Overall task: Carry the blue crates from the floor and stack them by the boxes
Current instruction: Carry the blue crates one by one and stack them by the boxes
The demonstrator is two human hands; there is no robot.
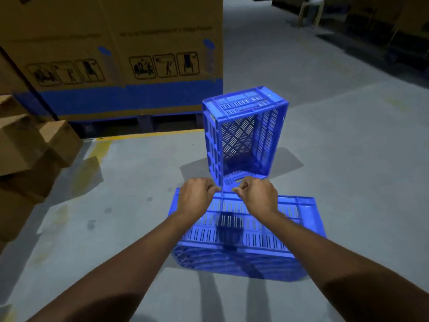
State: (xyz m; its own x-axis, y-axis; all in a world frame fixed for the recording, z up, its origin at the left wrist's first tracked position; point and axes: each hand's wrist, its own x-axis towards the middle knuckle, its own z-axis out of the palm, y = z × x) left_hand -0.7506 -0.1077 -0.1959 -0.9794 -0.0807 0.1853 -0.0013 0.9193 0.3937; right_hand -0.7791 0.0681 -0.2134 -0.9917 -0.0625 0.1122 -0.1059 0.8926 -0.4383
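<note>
Two blue slatted crates are on the grey floor. The near crate is held low in front of me with a slatted side facing up. My left hand and my right hand are both curled over its far rim, close together, thumbs pointing at each other. Just beyond them the second crate stands on end, its open side facing me and its lower rim close to my knuckles.
Large printed cardboard boxes on a dark pallet fill the back left behind a yellow floor line. Smaller brown cartons are piled at the left edge. Bare concrete floor stretches right, with dim stacked goods at the far back.
</note>
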